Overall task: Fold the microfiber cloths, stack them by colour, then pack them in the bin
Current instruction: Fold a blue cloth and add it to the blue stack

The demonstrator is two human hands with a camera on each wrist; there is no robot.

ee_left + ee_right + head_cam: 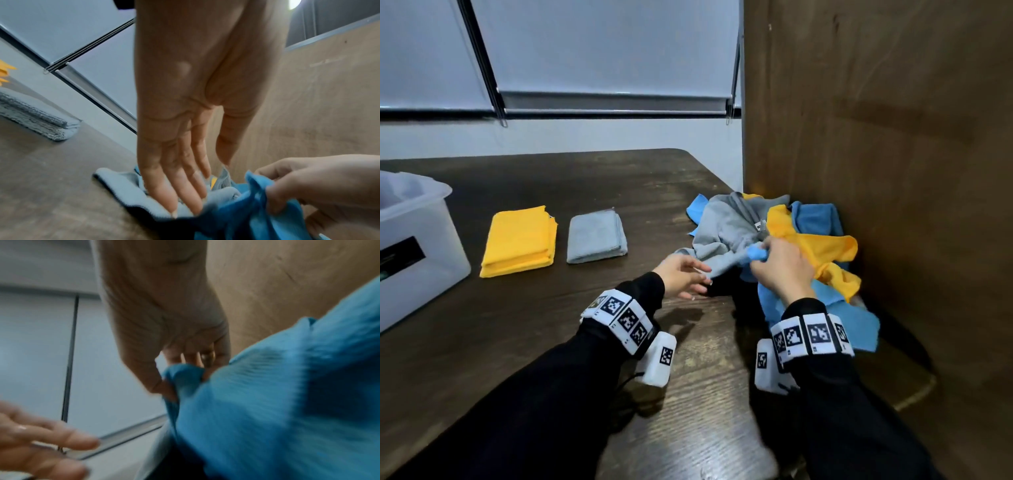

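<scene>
Blue cloth [756, 254] bunches in right hand [779, 270] fingers, trailing below.

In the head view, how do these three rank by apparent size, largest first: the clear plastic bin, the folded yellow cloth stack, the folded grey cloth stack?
1. Clear plastic bin, though the frame edge cuts it off.
2. Folded yellow cloth stack.
3. Folded grey cloth stack.
The two stacks lie about equally far from the camera, so their order is fairly safe.
</scene>
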